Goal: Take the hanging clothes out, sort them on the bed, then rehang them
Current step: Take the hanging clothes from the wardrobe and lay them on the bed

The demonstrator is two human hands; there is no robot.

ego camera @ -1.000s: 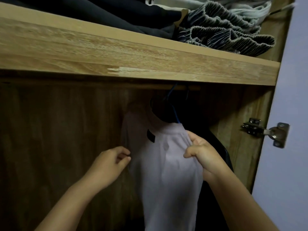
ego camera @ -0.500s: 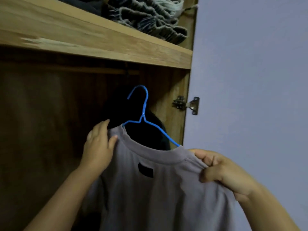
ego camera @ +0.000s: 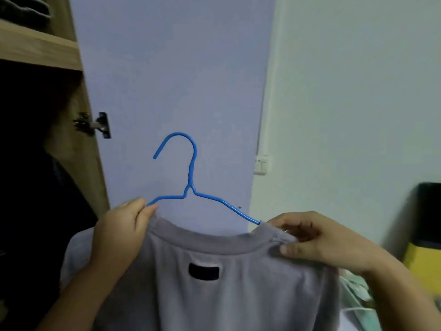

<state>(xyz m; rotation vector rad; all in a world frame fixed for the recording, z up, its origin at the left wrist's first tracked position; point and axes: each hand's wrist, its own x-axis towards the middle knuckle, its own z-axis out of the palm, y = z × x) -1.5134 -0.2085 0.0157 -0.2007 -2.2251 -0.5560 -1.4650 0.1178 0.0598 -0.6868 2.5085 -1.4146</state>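
Observation:
A pale grey T-shirt (ego camera: 214, 295) with a black neck label hangs on a blue wire hanger (ego camera: 191, 187), held up in front of the open wardrobe door. My left hand (ego camera: 119, 232) grips the shirt's left shoulder where the hanger arm enters the collar. My right hand (ego camera: 317, 240) pinches the right shoulder seam over the other hanger arm. The hook points up and to the left, free of any rail. The shirt's lower part runs out of view.
The wooden wardrobe (ego camera: 43, 48) stands at the left, with dark clothes (ego camera: 35, 211) still hanging inside and a metal hinge (ego camera: 93, 124) on its side. The lilac door (ego camera: 171, 68) is straight ahead. A black and yellow object (ego camera: 424, 235) sits at the right by the white wall.
The shirt on its hanger has come off the rail and out of the wardrobe, and my view has swung right. Both hands have kept hold of the shoulders.

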